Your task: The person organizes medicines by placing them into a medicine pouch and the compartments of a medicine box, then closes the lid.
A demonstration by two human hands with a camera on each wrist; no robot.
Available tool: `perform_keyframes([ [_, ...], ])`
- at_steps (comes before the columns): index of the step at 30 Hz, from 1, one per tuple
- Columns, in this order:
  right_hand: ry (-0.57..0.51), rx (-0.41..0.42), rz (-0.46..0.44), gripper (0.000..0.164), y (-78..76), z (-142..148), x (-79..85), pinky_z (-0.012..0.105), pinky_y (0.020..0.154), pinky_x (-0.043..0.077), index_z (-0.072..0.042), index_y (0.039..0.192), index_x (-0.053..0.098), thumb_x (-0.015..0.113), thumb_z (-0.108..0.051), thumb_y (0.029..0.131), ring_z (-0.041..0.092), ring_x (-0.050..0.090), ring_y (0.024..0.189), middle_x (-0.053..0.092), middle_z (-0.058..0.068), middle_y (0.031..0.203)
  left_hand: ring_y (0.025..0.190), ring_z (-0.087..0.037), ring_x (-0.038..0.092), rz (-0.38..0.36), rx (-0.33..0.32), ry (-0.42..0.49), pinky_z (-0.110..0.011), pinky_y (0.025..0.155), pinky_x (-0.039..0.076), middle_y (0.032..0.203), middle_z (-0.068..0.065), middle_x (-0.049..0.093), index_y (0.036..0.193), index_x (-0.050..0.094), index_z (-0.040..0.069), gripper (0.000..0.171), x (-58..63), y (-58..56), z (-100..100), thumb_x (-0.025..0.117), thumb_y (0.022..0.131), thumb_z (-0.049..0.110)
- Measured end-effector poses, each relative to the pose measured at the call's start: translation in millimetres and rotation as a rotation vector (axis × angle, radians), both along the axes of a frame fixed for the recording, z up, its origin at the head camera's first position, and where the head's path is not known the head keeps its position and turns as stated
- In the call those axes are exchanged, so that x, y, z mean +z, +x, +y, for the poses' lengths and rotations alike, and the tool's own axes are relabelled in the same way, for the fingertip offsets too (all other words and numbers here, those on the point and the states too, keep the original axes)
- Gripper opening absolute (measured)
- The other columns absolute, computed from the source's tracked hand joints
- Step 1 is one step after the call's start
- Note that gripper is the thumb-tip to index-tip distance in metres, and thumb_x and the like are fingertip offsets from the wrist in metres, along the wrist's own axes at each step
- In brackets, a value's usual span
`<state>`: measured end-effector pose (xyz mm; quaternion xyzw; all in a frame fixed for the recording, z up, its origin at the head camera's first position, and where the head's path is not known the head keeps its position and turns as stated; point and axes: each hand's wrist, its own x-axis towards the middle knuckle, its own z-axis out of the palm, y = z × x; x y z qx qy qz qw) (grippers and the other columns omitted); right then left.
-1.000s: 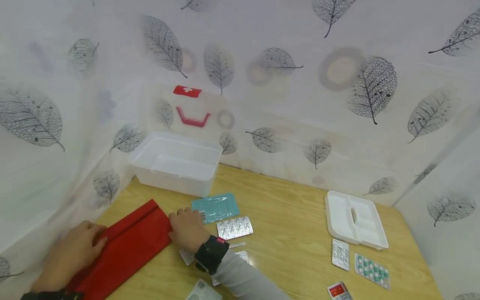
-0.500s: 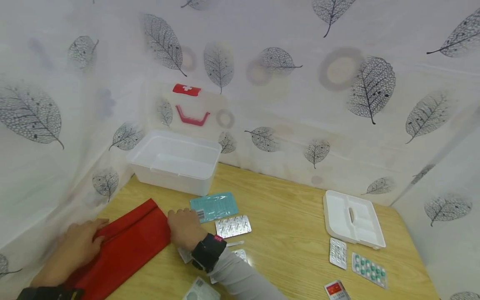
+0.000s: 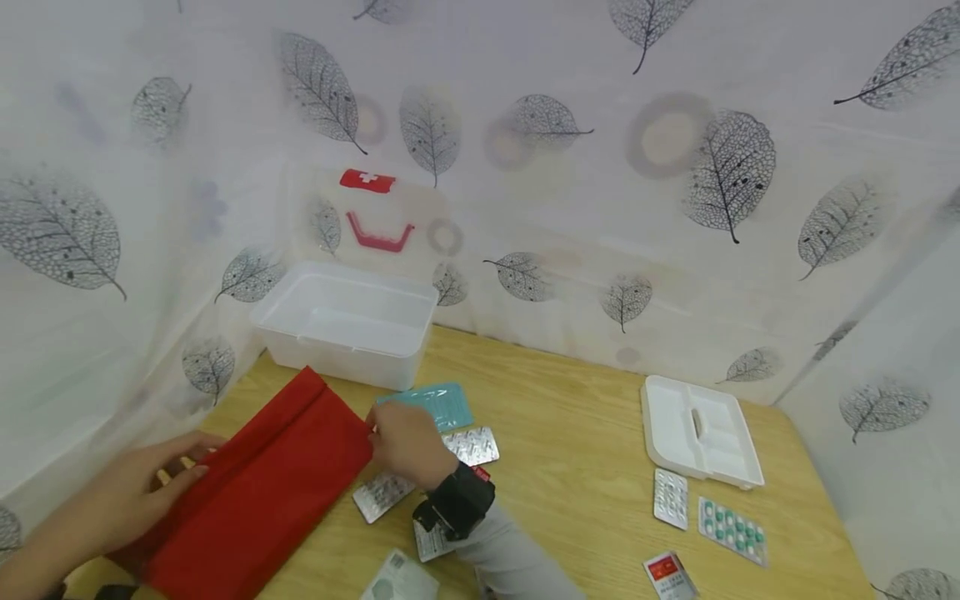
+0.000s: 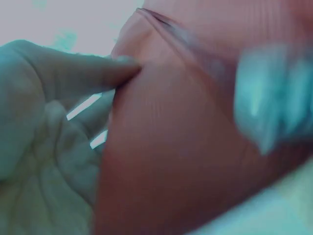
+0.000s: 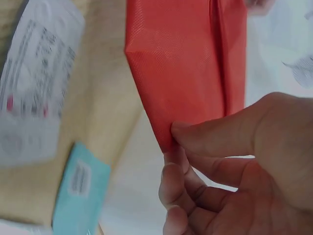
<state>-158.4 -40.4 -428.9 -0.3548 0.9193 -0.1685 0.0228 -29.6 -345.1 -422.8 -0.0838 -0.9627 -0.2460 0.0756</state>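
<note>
A flat red fabric pouch (image 3: 277,475) with a fold along its far side is tilted up off the table at the left. My left hand (image 3: 138,492) pinches its left edge, with the thumb (image 4: 102,71) on the near face in the left wrist view. Its right corner is pinched between thumb and fingers of my right hand (image 3: 408,442); the right wrist view shows this hand (image 5: 239,161) with the other fingers loosely bent. Beneath the right forearm lie a silver blister pack (image 3: 382,496) and another foil pack (image 3: 431,542), partly hidden.
An open white box (image 3: 348,354) with its lid raised stands at the back left. Near it lie a teal packet (image 3: 446,404) and a silver blister pack (image 3: 472,446). A white divided tray (image 3: 671,429), green-capsule blister (image 3: 731,531) and red-white packet (image 3: 670,575) sit right.
The red pouch has risen off the table and shifted right, its far corner higher. My right hand moved right with its corner, uncovering more of the blister pack below. My left hand's fingers opened slightly.
</note>
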Motion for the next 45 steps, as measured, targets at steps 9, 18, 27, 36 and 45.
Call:
perform_keyframes([
  [9, -0.255, -0.064, -0.078, 0.008, -3.7, 57, 13.3, 0.018, 0.063, 0.045, -0.012, 0.102, 0.064, 0.064, -0.009, 0.094, 0.007, 0.055, 0.074, 0.064, -0.001, 0.095, 0.083, 0.000, 0.065, -0.088, -0.242, 0.202, -0.023, 0.065, 0.058, 0.104, 0.015, 0.071, 0.127, 0.067, 0.013, 0.035, 40.7, -7.3, 34, 0.072, 0.093, 0.007],
  [18, -0.442, -0.061, -0.219, 0.028, -3.6, 103, 17.4, 0.029, 0.077, 0.057, -0.005, 0.127, 0.058, 0.062, -0.015, 0.101, 0.019, 0.065, 0.088, 0.064, 0.009, 0.116, 0.091, -0.002, 0.067, -0.162, -0.294, 0.307, -0.023, 0.069, 0.059, 0.118, -0.003, 0.073, 0.133, 0.066, 0.014, 0.037, 69.7, -29.0, 98, 0.070, 0.096, 0.017],
  [27, -0.550, -0.105, -0.439, 0.074, 15.8, 124, 17.2, 0.033, 0.089, 0.056, -0.013, 0.162, 0.021, 0.057, -0.041, 0.103, 0.024, 0.065, 0.117, 0.037, 0.009, 0.158, 0.071, -0.003, 0.062, -0.038, -0.413, 0.333, -0.025, 0.064, 0.058, 0.101, 0.007, 0.073, 0.126, 0.069, 0.021, 0.035, 84.4, -41.8, 143, 0.070, 0.094, 0.006],
  [36, -0.551, -0.206, -0.254, 0.075, 45.9, 127, 25.3, 0.034, 0.091, 0.055, -0.025, 0.161, 0.022, 0.060, -0.046, 0.101, 0.021, 0.061, 0.125, 0.029, -0.003, 0.161, 0.059, 0.002, 0.047, 0.045, -0.419, 0.254, -0.021, 0.052, 0.047, 0.085, 0.014, 0.065, 0.127, 0.068, 0.017, 0.042, 88.2, -47.7, 169, 0.071, 0.090, -0.001],
  [45, -0.451, -0.075, 0.113, 0.041, 68.3, 116, 29.2, 0.023, 0.076, 0.055, -0.029, 0.132, 0.063, 0.075, -0.023, 0.093, 0.015, 0.062, 0.101, 0.045, 0.007, 0.136, 0.055, 0.002, 0.044, -0.023, -0.380, 0.172, -0.021, 0.050, 0.045, 0.064, 0.018, 0.050, 0.130, 0.066, 0.015, 0.038, 94.2, -55.5, 173, 0.070, 0.093, 0.006],
])
